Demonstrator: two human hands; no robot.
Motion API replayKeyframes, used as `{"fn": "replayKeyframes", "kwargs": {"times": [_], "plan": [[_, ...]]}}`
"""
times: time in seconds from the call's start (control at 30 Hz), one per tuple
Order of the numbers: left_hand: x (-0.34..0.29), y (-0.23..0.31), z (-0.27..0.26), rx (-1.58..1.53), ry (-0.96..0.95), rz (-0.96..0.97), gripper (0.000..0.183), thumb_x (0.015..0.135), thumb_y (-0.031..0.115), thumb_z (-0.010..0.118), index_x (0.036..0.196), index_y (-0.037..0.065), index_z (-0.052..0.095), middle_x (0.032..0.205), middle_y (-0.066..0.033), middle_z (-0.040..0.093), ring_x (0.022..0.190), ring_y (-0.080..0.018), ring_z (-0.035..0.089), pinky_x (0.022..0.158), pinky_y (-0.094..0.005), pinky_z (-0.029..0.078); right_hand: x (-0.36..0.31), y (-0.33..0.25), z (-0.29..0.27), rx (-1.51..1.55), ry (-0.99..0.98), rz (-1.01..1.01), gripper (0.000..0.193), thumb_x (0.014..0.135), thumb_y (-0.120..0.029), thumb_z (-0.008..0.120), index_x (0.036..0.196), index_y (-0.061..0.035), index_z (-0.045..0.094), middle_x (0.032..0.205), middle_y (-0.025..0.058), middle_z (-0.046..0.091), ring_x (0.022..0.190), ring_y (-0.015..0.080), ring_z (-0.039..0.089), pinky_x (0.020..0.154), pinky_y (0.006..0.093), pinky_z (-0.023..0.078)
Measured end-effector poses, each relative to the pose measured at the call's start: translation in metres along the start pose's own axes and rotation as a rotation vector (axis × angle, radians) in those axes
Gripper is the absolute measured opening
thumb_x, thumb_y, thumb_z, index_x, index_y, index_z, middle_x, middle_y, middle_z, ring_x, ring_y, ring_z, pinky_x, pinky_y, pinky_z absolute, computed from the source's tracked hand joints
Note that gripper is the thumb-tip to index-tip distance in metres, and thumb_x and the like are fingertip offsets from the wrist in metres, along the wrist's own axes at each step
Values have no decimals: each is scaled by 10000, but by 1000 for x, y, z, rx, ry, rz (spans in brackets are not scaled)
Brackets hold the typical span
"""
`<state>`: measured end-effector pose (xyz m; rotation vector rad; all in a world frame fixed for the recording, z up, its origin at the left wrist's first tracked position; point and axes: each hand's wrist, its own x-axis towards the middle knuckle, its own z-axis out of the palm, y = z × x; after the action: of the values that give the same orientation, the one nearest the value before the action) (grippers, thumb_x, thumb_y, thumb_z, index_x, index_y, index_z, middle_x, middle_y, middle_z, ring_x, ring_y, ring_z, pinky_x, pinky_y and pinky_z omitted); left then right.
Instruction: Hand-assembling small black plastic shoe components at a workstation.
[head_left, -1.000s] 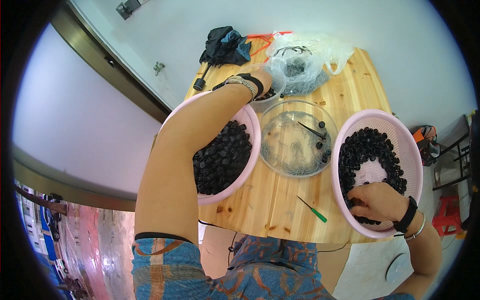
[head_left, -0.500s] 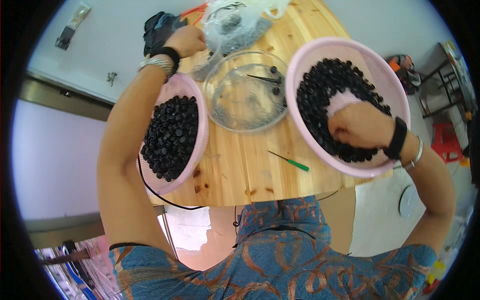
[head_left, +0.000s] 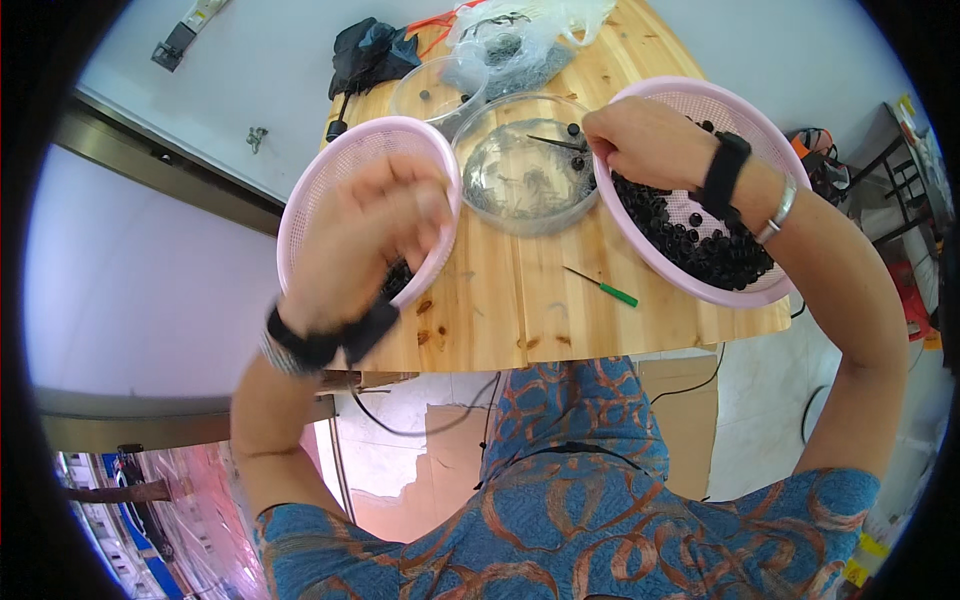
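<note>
Head view: on the pale wooden worktop (head_left: 520,310) stand two round pink mesh baskets. The left basket (head_left: 330,175) is mostly covered by the left hand (head_left: 370,235), blurred above it, fingers loosely curled; whether its grip holds anything I cannot tell. The right basket (head_left: 700,110) holds small black round beads (head_left: 700,245). The right hand (head_left: 645,140) rests at its near rim, fingers pinched closed, perhaps on a bead. Between the baskets sits a clear round glass bowl (head_left: 525,170); a smaller clear bowl (head_left: 435,90) and a crumpled plastic bag (head_left: 520,40) lie behind. A thin green-handled tool (head_left: 600,286) lies on the worktop, its long axis slanting, handle toward the right
</note>
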<state>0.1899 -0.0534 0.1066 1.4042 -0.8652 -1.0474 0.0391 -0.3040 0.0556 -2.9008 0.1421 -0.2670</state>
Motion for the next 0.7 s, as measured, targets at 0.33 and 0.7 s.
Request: {"fn": "replayKeyframes", "kwargs": {"times": [0.33,0.7], "plan": [[-88,-119,58,-440,-63,-215,194,869,47,543,1061,18,551,822,-52,603,674,-80,554,572,-202,450,74,-39,18,-229,-329,-81,123,682,-94,587,793,-51,623,761,140,616,761,313,602,658,399,475],[-91,-160,71,-645,-194,-238,174,890,86,537,1042,3,554,826,-54,588,681,-87,535,598,-201,444,135,-54,65,-477,-587,-43,220,663,-182,675,808,-17,659,791,186,642,782,338,628,681,413,502]]}}
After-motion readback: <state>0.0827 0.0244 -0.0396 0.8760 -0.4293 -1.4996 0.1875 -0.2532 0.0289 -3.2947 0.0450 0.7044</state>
